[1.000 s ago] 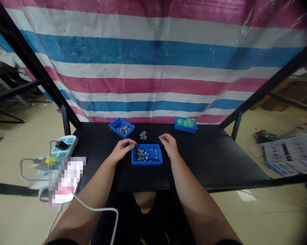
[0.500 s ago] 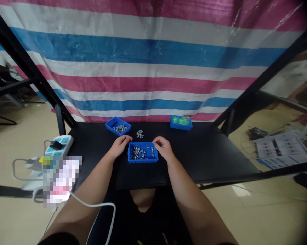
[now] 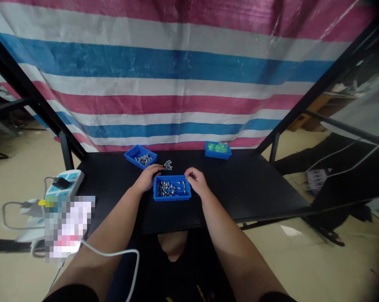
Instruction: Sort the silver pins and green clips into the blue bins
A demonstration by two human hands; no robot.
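A small blue tray (image 3: 172, 198) holding several small metal parts sits in the middle of the black table (image 3: 255, 188). My left hand (image 3: 147, 178) rests at the tray's left far corner, fingers curled and close together near a little loose pile of metal parts (image 3: 168, 165). My right hand (image 3: 195, 181) lies at the tray's right far corner, fingers bent in a pinch over the rim. What either hand holds is too small to make out.
A second blue tray (image 3: 140, 156) with metal parts stands at the back left, and a blue tray of green parts (image 3: 218, 149) at the back right. A white power strip (image 3: 63, 183) with cable lies off the table's left. A striped tarp hangs behind.
Both hands have come down from a raised pinch to rest at the tray's far corners. The head camera has swung a little to the right.
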